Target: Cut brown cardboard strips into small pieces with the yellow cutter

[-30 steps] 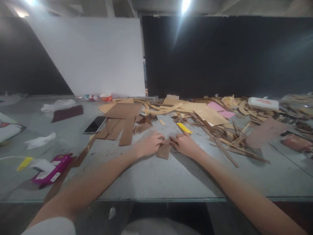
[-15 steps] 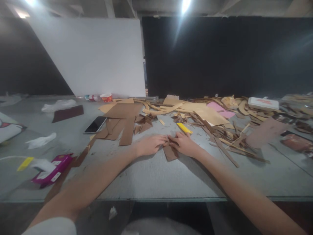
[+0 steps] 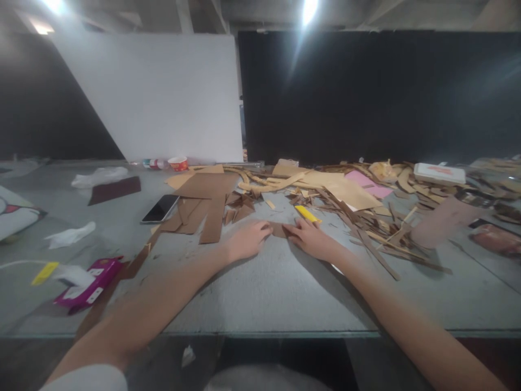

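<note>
Between my two hands a small piece of brown card [image 3: 279, 230] lies crosswise, near the middle of the table. My left hand [image 3: 249, 239] is closed on its left end, thumb and fingers pinched together. On the other end, the fingers of my right hand [image 3: 312, 239] press down and grip the edge. Just beyond my right hand is a flat, narrow yellow object [image 3: 307, 213], perhaps a cutter. Small brown offcuts [image 3: 240, 206] lie past my left hand, beside larger brown sheets [image 3: 210, 220].
A phone [image 3: 160, 209] and a magenta box [image 3: 89, 283] are on the left. Tan and brown strips [image 3: 378, 250] pile up on the right, near a pinkish cylinder [image 3: 436, 221]. A white container [image 3: 439, 173] stands behind. The table's front edge [image 3: 268, 335] runs close to me.
The brown card has turned from pointing toward me to lying crosswise. My hands have moved apart, the left one shifting left and the right one slightly right.
</note>
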The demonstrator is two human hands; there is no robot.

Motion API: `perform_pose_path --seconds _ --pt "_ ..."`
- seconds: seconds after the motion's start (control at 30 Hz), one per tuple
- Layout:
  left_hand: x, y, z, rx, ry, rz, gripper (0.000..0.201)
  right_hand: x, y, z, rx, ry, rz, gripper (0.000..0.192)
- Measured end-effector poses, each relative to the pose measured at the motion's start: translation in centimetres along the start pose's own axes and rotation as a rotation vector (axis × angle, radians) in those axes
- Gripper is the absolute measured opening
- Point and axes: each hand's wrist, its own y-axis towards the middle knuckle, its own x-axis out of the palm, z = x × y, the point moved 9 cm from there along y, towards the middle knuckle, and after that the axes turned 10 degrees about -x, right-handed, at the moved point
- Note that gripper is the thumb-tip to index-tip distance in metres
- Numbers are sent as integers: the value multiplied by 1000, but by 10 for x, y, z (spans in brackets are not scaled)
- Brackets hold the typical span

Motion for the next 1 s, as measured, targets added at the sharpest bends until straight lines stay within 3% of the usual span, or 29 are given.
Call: perform_pose_path --seconds 0.27,0.47,0.67,0.8,1.0 --pt "1 -2 0 76 71 -47 51 -2 -7 32 82 -46 -15 46" --pt "-2 -4 4 99 102 -24 50 -14 -12 57 323 -129 111 50" --pt "-4 -4 9 75 109 21 49 -8 -9 76 489 -180 19 51" --pt "-2 -3 7 58 84 44 49 -13 -9 70 471 -196 -15 49" --pt "-4 -2 10 23 131 62 47 -33 -13 34 417 -34 98 49"
